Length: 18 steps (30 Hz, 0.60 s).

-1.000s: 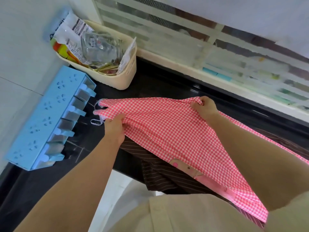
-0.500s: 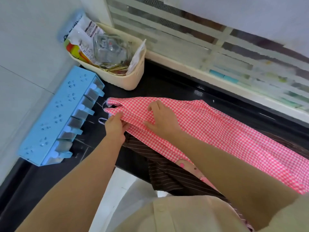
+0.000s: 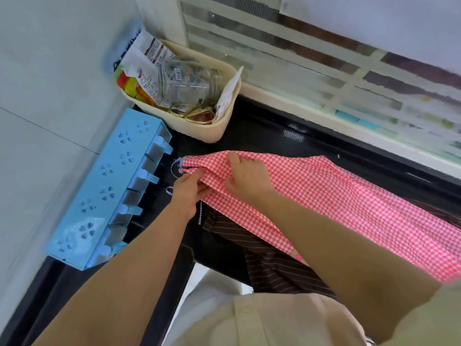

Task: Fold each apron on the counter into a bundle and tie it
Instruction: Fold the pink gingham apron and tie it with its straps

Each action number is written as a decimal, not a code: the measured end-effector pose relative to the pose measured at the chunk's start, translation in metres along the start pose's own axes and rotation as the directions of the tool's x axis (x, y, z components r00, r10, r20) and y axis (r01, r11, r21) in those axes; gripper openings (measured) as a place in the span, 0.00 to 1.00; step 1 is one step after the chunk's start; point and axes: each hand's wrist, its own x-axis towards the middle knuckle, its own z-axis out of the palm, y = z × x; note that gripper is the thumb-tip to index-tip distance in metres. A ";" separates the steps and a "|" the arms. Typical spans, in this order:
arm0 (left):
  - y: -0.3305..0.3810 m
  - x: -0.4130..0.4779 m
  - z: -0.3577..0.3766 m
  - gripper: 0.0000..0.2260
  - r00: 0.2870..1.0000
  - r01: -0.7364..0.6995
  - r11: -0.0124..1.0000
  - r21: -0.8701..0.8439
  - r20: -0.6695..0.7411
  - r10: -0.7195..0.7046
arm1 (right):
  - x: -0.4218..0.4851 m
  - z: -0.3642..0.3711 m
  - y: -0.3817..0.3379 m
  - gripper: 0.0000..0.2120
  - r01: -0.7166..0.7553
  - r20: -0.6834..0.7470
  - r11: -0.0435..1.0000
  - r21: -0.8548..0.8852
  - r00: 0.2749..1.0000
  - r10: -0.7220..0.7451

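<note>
Nearest the person's beige shirt (image 3: 262, 320), a brown striped apron (image 3: 274, 268) hangs over the front edge of the dark surface (image 3: 262, 131). A red checked apron (image 3: 336, 196) lies across it, folded into a long band that runs from the right towards the left end. At that left end the left hand (image 3: 185, 196) pinches the band's near corner, with the twisted tie string (image 3: 174, 168) trailing just beside it. The right hand (image 3: 249, 177), close alongside, grasps the gathered cloth, its fingers reaching the far edge. Left of both stands a blue plastic rack (image 3: 107, 186), and beyond it a cream basket (image 3: 199, 131) holding a glass jar (image 3: 187, 81) and packets.
</note>
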 end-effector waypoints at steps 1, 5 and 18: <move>0.000 0.001 -0.001 0.05 1.000 0.002 1.000 0.011 0.017 -0.002 | -0.001 0.001 -0.002 0.25 0.011 -0.018 1.000 0.022 1.000 -0.010; 0.001 0.007 -0.005 0.10 0.998 0.041 0.999 0.009 0.038 -0.041 | 0.006 0.004 -0.010 0.27 0.020 0.026 0.999 -0.041 0.999 -0.018; 0.005 0.016 -0.003 0.21 0.993 0.090 0.989 -0.118 0.089 -0.080 | -0.024 0.014 0.005 0.25 0.212 0.257 0.968 0.131 0.936 -0.240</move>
